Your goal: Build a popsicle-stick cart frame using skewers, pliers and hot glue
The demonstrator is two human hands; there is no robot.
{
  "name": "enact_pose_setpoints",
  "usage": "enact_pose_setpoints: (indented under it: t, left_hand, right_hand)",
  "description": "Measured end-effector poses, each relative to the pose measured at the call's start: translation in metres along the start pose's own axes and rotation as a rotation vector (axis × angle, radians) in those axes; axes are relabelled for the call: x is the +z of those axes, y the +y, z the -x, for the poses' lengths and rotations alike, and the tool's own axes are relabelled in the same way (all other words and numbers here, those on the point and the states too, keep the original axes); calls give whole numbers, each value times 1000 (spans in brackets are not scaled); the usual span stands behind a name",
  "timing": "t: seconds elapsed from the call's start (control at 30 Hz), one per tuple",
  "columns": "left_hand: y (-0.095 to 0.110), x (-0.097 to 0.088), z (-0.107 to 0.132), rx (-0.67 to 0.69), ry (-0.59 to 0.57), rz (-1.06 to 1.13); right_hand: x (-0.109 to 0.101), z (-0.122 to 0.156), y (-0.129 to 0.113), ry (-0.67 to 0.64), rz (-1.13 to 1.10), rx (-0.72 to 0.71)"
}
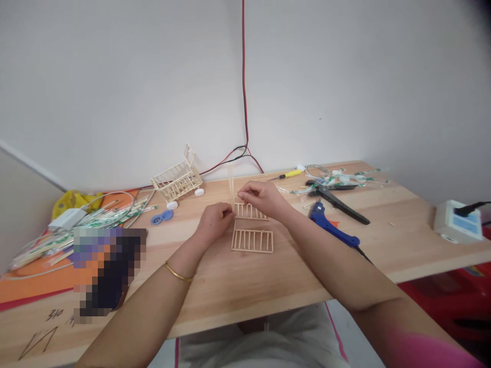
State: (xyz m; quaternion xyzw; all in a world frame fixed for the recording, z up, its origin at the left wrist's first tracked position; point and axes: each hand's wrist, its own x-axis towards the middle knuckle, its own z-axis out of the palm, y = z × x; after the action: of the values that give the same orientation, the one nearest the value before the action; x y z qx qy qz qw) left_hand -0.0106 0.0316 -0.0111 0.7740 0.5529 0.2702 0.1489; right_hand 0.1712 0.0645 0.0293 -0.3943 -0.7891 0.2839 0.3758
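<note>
A small ladder-like wooden stick panel (251, 210) lies flat in front of my hands, partly covered by them. At its left end rises a narrow pair of thin upright sticks (231, 184). My left hand (215, 221) is closed, its fingertips pinched at the foot of these upright sticks. Just right of the sticks, my right hand (263, 198) hovers over the panel with thumb and forefinger pressed together; what they hold, if anything, is too small to tell. Closer to me lies a second ladder-like stick panel (253, 241), which neither hand touches.
A stick cart (177, 181) with white cap wheels stands at the back left, beside blue caps (162, 217). Packaged sticks and a blurred dark object (115, 271) lie left. To the right are a blue glue gun (333, 227), black-handled cutters (341, 203), a yellow screwdriver (291, 174) and a power box (458, 221).
</note>
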Motion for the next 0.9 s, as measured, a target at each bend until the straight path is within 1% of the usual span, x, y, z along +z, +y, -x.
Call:
enact_pose_setpoints:
  t: [0.23,0.57,0.8,0.9]
  left_hand:
    - [0,0,0,3,-1,-1]
    - [0,-1,0,9,-1,11]
    - [-2,1,0,11,-5,18]
    - [-2,1,0,13,-6,24]
  right_hand:
    - [-1,-1,1,6,-34,26]
    - [-2,-1,0,9,-27,48]
    - [-2,0,-1,-17,-2,-54]
    - [-2,0,1,-14,-7,-57]
